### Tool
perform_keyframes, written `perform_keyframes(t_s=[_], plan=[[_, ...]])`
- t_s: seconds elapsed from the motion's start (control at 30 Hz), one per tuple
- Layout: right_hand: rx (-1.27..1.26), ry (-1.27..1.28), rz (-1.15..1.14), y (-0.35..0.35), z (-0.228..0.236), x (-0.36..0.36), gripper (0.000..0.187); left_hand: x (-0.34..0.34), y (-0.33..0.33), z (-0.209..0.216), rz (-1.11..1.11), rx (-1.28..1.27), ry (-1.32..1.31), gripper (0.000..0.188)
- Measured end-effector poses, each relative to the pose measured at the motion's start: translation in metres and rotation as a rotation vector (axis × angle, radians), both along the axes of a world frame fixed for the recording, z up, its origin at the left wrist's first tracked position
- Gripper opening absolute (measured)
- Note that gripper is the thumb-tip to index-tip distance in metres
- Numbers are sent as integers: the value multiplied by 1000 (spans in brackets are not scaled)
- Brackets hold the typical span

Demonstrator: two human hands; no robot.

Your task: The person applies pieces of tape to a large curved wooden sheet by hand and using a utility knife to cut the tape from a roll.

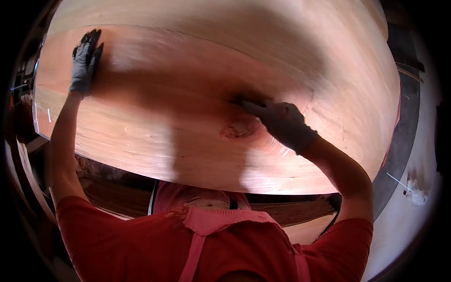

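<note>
A wide sheet of pale reddish wood veneer spreads out in front of me, with curved grain and a dark knot near its middle. My left hand, in a grey glove with dark fingers, lies flat on the sheet toward the far left. Just above the knot is my gloved right hand, its fingers drawn together and reaching left over the wood. Something dark shows at its fingertips; blur and shadow hide whether that is a small tool or the glove's dark tips.
Under the near edge of the sheet lies a stack of brown, thin-edged sheets. On the right, a dark grey strip borders a pale floor, where a small whitish crumpled item lies. A white mark shows near the sheet's left edge.
</note>
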State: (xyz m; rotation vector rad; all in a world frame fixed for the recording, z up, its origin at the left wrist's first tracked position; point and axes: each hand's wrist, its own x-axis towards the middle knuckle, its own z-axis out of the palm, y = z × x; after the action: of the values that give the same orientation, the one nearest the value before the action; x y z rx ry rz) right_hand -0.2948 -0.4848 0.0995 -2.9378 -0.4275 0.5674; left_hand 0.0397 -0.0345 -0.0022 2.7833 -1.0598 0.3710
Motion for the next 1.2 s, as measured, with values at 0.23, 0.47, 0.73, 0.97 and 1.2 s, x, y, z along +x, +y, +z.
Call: perform_keyframes(t_s=[0.23, 0.47, 0.73, 0.97, 1.2], plan=[[224, -62, -153, -101, 9, -66, 53, 3, 7, -8, -9, -18, 1, 49], [-116, 10, -512, -130, 67, -133, 29, 0, -4, -2, 58, 64, -46, 50], [431, -166, -829, -9, -19, 58, 32, 1, -16, -1, 53, -15, -68, 52], [512, -173, -818, -11, -55, 50, 13, -6, -13, 0, 120, -23, -50, 52], [806, -412, -828, 3, -80, 33, 25, -21, -17, 21, 182, 198, -156, 54]])
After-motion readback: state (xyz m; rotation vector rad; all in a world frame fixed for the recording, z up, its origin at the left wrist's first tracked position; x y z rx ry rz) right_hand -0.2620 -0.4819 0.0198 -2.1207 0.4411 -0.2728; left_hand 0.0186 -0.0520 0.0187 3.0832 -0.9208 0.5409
